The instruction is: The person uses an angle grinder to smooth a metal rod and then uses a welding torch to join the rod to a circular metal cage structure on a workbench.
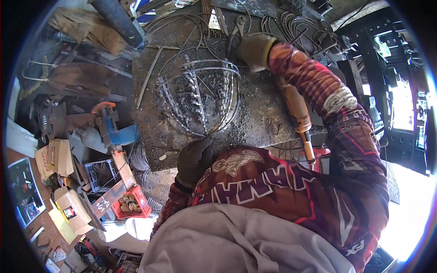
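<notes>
A cage-like frame of bent metal rods lies on the dark worktable, its curved bars meeting in a point close to me. My left hand, in a dark glove, is closed at that point; its fingertips are partly hidden. My right hand, in a tan glove, reaches to the far side of the table beside a pair of pliers. One plier handle runs up against the glove, and blur hides whether the fingers grip it.
An elongated brown power tool lies under my right forearm. Coiled wire sits at the far right. A thin T-shaped rod rests left of the frame. Dark grit covers the tabletop. A blue vise and red crate stand left.
</notes>
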`<move>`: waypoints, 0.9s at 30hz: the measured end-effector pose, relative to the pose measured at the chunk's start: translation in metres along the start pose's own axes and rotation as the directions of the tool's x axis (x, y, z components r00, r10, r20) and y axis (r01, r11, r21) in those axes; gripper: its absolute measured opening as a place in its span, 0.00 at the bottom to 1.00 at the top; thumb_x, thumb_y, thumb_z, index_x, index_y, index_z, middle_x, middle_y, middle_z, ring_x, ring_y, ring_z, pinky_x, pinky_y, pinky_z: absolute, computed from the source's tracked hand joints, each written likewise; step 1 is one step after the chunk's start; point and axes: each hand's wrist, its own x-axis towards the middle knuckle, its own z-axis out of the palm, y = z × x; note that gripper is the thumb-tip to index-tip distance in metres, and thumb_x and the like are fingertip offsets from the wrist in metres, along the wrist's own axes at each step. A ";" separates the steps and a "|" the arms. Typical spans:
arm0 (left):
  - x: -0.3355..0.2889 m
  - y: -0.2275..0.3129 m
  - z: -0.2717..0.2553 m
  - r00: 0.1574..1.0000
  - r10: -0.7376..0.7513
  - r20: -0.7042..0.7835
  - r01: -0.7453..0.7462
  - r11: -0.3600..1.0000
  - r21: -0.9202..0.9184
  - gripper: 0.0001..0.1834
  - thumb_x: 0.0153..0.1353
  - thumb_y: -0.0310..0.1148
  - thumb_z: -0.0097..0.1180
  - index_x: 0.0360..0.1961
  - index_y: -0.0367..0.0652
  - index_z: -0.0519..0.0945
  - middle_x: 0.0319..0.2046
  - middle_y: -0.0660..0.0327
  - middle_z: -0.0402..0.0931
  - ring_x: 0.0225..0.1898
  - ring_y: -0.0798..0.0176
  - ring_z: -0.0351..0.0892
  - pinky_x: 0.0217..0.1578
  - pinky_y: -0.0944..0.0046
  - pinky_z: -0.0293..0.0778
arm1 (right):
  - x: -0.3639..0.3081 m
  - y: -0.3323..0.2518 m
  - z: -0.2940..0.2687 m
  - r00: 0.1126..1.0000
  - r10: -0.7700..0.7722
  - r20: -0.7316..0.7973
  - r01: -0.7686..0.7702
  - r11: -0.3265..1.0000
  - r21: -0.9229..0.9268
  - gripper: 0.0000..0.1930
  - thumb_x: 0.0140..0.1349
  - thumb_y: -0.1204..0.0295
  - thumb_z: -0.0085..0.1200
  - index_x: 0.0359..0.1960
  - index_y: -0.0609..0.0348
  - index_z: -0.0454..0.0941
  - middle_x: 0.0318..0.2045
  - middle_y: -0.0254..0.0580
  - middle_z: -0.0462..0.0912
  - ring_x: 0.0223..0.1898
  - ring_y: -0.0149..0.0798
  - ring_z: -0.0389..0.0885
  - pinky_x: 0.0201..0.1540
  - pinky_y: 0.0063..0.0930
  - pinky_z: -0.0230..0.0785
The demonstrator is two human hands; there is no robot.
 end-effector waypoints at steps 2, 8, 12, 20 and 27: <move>0.002 0.001 0.000 0.999 -0.032 0.015 0.033 0.998 -0.046 0.14 0.63 0.25 0.63 0.50 0.38 0.82 0.37 0.47 0.85 0.35 0.43 0.86 0.36 0.51 0.82 | 0.012 -0.004 0.029 0.995 0.015 -0.097 -0.014 1.000 0.014 0.15 0.54 0.69 0.65 0.45 0.45 0.89 0.39 0.44 0.90 0.43 0.53 0.89 0.45 0.44 0.82; -0.005 -0.008 0.006 0.997 0.033 -0.069 -0.034 0.999 -0.010 0.14 0.63 0.28 0.63 0.50 0.41 0.83 0.39 0.48 0.85 0.38 0.43 0.86 0.37 0.49 0.82 | 0.020 -0.006 0.033 0.989 -0.027 -0.144 0.028 1.000 0.005 0.16 0.54 0.70 0.64 0.46 0.44 0.89 0.40 0.45 0.90 0.44 0.54 0.89 0.45 0.45 0.82; -0.005 -0.009 0.006 0.998 0.021 -0.055 -0.021 1.000 0.007 0.14 0.63 0.28 0.63 0.51 0.42 0.83 0.39 0.48 0.85 0.37 0.42 0.86 0.37 0.49 0.82 | -0.012 -0.001 0.005 0.989 0.051 -0.142 -0.012 0.964 0.266 0.15 0.59 0.68 0.60 0.48 0.46 0.87 0.42 0.48 0.89 0.48 0.54 0.87 0.51 0.45 0.79; -0.006 -0.002 0.002 0.998 -0.056 -0.021 0.056 0.998 -0.010 0.15 0.63 0.29 0.62 0.52 0.42 0.83 0.40 0.47 0.85 0.39 0.42 0.87 0.40 0.49 0.83 | -0.050 0.035 -0.043 0.913 0.181 -0.365 -0.097 0.966 0.238 0.12 0.68 0.68 0.55 0.50 0.51 0.83 0.41 0.51 0.86 0.47 0.56 0.85 0.53 0.49 0.76; -0.004 -0.004 0.000 1.000 -0.022 -0.014 0.022 0.998 -0.054 0.17 0.63 0.29 0.63 0.53 0.39 0.83 0.41 0.46 0.86 0.41 0.41 0.86 0.42 0.48 0.82 | -0.083 0.083 -0.109 0.775 0.137 -0.618 0.196 0.877 0.439 0.18 0.71 0.65 0.55 0.54 0.66 0.82 0.48 0.48 0.87 0.47 0.43 0.85 0.52 0.38 0.77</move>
